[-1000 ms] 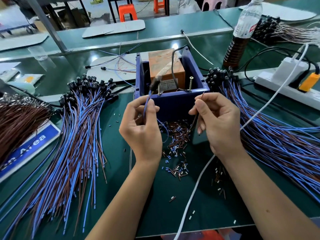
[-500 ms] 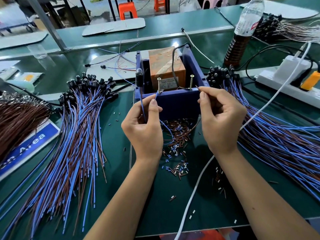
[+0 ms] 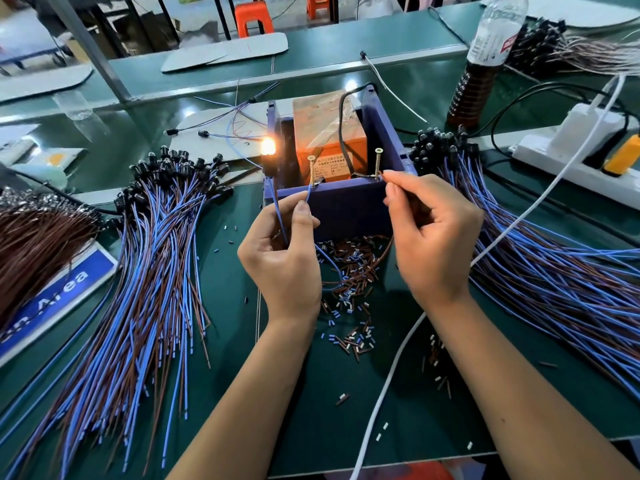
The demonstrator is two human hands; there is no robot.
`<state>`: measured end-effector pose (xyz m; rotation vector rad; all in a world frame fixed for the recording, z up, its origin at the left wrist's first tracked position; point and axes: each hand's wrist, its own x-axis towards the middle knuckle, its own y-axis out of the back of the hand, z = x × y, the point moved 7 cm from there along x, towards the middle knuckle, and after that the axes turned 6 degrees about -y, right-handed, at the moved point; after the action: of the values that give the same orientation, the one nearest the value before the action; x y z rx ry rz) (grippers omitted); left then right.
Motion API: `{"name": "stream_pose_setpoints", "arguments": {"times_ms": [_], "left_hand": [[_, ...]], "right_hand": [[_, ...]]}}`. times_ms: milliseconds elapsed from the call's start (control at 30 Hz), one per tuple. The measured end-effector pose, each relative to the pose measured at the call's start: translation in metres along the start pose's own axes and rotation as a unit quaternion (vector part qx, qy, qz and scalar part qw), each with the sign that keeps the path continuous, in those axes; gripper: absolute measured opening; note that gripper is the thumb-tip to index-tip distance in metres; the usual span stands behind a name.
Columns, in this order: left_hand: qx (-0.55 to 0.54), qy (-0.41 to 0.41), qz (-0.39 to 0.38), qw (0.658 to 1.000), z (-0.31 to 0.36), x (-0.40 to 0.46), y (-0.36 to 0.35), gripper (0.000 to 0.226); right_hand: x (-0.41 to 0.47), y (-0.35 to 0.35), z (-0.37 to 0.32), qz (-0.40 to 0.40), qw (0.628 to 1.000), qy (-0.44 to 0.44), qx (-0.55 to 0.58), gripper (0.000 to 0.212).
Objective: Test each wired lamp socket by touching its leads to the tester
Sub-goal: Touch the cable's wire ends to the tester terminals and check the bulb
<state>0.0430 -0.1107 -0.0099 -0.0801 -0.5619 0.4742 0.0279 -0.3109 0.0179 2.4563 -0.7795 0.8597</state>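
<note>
Green bench mat (image 3: 221, 393); left hand (image 3: 282, 258) pinches thin blue lead (image 3: 309, 195) against left brass screw (image 3: 312, 171) of purple box tester (image 3: 349, 206). Right hand (image 3: 433, 237) pinches brown lead at right brass screw (image 3: 377, 164); small lamp (image 3: 267, 146) glows.

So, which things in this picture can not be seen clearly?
Head view only:
- Label on the orange box: print too small.
- Lit lamp: glare hides its socket.
- Brown lead at the right screw: covered by the right hand.
- Blue sign: cut by the left edge.
</note>
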Motion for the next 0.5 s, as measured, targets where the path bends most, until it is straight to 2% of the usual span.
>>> {"name": "stream_pose_setpoints", "arguments": {"times_ms": [500], "left_hand": [[0.003, 0.011, -0.002, 1.0, -0.0003, -0.0002, 0.0016, 0.016]], "right_hand": [[-0.0015, -0.0007, 0.0029, -0.012, 1.0, -0.011, 0.013, 0.018]]}}
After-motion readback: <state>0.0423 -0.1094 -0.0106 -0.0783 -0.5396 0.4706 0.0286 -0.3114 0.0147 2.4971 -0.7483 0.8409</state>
